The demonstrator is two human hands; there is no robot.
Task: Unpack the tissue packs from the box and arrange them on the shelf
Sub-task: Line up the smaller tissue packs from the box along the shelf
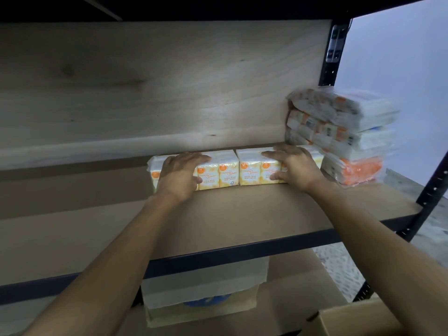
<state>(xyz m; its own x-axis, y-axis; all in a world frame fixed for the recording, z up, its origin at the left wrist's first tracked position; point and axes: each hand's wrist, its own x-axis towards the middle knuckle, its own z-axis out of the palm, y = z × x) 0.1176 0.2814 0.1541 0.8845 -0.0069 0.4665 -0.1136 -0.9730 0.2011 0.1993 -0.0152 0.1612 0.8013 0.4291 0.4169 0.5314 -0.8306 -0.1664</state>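
Two yellow-and-white tissue packs stand side by side on the brown shelf board (242,209), near its back. My left hand (180,174) lies over the left tissue pack (218,172), fingers across its top and thumb on its front. Over the right tissue pack (252,170) my right hand (294,167) grips the same way. To the right, a stack of wrapped tissue packs (344,134) with orange print stands in the shelf's back right corner, touching the right pack. A corner of the cardboard box (358,318) shows at the bottom right.
A wooden back panel (145,88) closes the shelf behind the packs. A black metal rail (218,257) edges the shelf front, and a black upright (429,190) stands at the right. On the lower shelf sit a white wrapped bundle (203,284) and a flat box.
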